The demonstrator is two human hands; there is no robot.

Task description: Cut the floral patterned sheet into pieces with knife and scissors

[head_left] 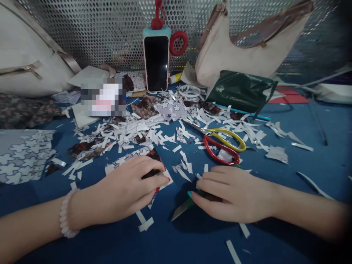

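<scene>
Right hand (233, 194): fingers curled round the green body of a craft knife (185, 206), blade bared, pointing about 8 o'clock. Left hand (134, 183): fingers gathered close together over a flower-printed piece (137, 151); whether they pinch it or only press it down, cannot tell. The piece lies on the blue counter (176, 245), partly hidden beneath the left hand, a white corner showing by the fingertips and its printed edge toward 12 o'clock.

Risks (judgement): the blade tip sits near the left fingertips, at their 6 o'clock. A small wrist turn, or a slip of the grip, might swing the edge toward them. The piece could skid if the left hand eases off, since loose paper strips (140, 130) litter the surface and some may lie underneath. Just beyond the right knuckles, at 12 o'clock, lie scissors (203, 130) with red and yellow handles; a forward push could knock them. Strips near the blade might also catch on it.

Pose: left forearm enters from 8 o'clock, back of the hand up, beaded bracelet (67, 216) at the wrist, fingertips toward 3 o'clock. Right forearm enters from 4 o'clock, back of the hand up, fingers toward 9 o'clock, a teal-nailed digit beside the knife body. Hands well apart at the palms, closer at the fingertips.
</scene>
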